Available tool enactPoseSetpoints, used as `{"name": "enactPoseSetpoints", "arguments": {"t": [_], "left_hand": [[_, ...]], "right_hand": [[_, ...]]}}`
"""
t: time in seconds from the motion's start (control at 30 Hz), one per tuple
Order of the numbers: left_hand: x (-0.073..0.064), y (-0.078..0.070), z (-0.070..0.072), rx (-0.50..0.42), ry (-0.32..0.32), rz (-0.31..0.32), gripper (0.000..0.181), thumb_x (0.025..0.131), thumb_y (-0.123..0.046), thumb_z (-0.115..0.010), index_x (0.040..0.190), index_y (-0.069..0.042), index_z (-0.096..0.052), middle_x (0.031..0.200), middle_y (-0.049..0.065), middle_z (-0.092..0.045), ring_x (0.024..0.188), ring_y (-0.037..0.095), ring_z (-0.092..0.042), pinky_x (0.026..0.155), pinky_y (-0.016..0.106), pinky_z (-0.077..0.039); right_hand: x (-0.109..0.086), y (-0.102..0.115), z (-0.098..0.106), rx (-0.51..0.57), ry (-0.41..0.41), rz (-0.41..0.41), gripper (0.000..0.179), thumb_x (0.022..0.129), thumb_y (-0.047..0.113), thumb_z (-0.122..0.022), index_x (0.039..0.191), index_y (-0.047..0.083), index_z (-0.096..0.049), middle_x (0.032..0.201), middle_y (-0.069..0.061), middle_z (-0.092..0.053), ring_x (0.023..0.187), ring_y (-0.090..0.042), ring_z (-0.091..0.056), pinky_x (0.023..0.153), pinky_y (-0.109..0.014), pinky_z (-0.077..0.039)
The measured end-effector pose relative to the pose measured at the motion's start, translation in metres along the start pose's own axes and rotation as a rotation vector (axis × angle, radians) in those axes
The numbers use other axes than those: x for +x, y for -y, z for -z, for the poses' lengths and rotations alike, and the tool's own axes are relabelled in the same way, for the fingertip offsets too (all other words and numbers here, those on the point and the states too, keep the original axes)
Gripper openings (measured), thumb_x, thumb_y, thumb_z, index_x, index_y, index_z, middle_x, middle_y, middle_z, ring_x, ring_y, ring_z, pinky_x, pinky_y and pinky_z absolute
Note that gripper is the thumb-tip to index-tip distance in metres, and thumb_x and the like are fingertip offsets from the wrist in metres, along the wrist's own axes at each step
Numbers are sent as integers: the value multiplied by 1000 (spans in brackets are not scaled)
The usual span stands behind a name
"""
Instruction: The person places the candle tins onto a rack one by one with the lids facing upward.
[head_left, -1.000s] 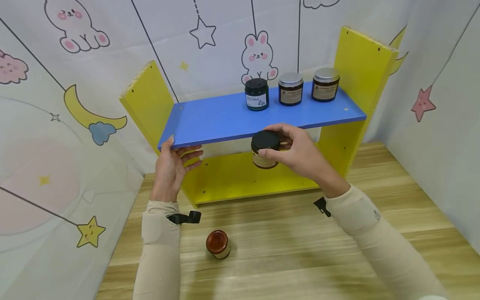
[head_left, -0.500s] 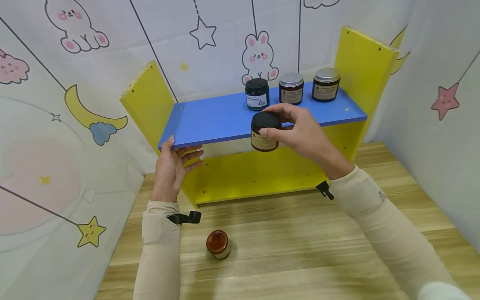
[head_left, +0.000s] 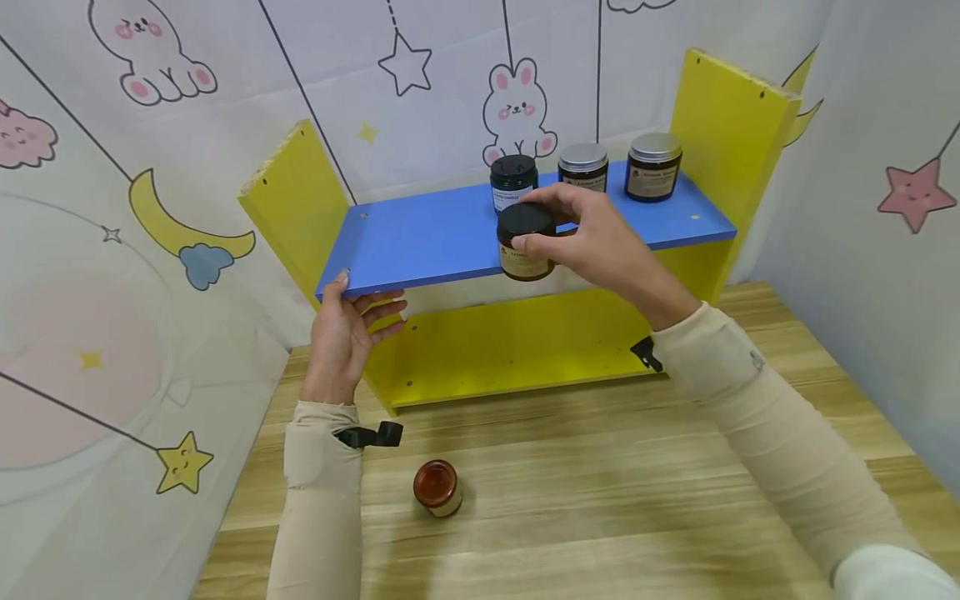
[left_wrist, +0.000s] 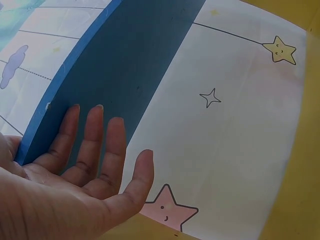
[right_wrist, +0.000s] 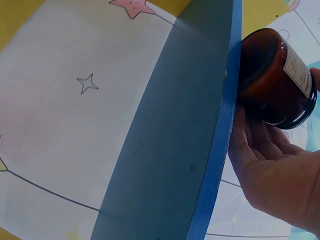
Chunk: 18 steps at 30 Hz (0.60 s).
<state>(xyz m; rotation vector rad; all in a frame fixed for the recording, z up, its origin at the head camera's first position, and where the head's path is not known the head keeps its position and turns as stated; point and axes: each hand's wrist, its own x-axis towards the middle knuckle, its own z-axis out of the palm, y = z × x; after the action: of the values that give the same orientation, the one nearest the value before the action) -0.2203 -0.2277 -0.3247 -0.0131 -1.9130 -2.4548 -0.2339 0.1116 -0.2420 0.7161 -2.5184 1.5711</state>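
My right hand (head_left: 596, 237) grips a dark amber candle jar (head_left: 523, 260) with a black lid and a tan label. The jar is upright, at the front edge of the blue shelf (head_left: 420, 237), overlapping the dark green jar (head_left: 513, 172) behind it in the head view. From below, in the right wrist view, the jar's glass base (right_wrist: 262, 75) shows right beside the board's edge. My left hand (head_left: 339, 337) holds the shelf's front left corner, thumb on top, fingers spread loosely beneath. The left wrist view shows those fingers (left_wrist: 90, 140) under the board.
Two silver-lidded jars, one partly hidden (head_left: 582, 162) and one at the right (head_left: 652, 167), stand on the shelf. Yellow side panels (head_left: 731, 142) rise at both ends. A small red-brown jar (head_left: 437, 487) stands on the wooden table (head_left: 540, 500). A patterned backdrop (head_left: 450, 125) is behind.
My right hand has raised the amber jar from below the blue shelf's front edge up to its level, over the edge. My left hand stays at the shelf corner.
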Motion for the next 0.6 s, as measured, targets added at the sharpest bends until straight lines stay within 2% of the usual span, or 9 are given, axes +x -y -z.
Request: {"name": "enactPoseSetpoints", "arguments": {"t": [0.13, 0.4, 0.5, 0.6], "left_hand": [[0, 0, 0, 4, -6, -2, 66, 109, -50, -31, 162, -16, -14, 115, 9, -68, 113, 30, -66, 104, 52, -46], [0, 0, 0, 0, -3, -5, 65, 109, -50, -31, 162, -15, -18, 115, 10, -68, 114, 32, -65, 100, 48, -50], [0, 0, 0, -1, -2, -9, 65, 109, -50, -32, 162, -15, -18, 114, 9, -69, 114, 32, -65, 98, 46, -51], [0, 1, 0, -9, 4, -7, 64, 109, -50, -31, 160, -14, -23, 113, 8, -70, 114, 31, -65, 101, 49, -48]], "right_hand": [[8, 2, 6, -53, 62, -1, 55, 91, 35, -76, 140, 17, -59, 126, -6, -61, 112, -21, -56, 90, -39, -49], [19, 21, 17, -312, 164, -31, 62, 90, 44, -73, 142, 14, -56, 140, -10, -56, 119, -25, -58, 91, -44, -51], [25, 28, 19, -347, 210, -34, 60, 91, 42, -71, 142, 14, -55, 141, -12, -55, 117, -27, -58, 92, -45, -52], [33, 32, 20, -367, 271, -40, 59, 92, 40, -70, 143, 16, -54, 141, -12, -55, 115, -27, -58, 94, -44, -50]]}}
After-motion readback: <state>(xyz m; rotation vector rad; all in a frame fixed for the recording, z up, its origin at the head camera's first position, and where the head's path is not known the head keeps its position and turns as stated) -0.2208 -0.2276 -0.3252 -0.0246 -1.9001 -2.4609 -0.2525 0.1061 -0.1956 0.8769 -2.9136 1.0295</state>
